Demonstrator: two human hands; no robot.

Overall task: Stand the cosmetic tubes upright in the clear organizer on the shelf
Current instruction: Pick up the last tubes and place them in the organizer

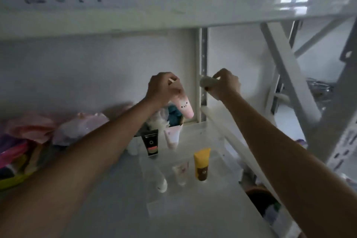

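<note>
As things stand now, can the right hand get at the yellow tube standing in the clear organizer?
Probably not at once: the right hand is raised and already closed on a white tube. The path down to the yellow tube looks free, but the hand is occupied.

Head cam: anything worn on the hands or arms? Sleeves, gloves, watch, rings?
Nothing visible. The left hand and right hand are bare, with no gloves. Both forearms are uncovered as far as the frame shows: no sleeves, watch or bands. Rings can't be ruled out, since the picture is dim and blurred.
</note>
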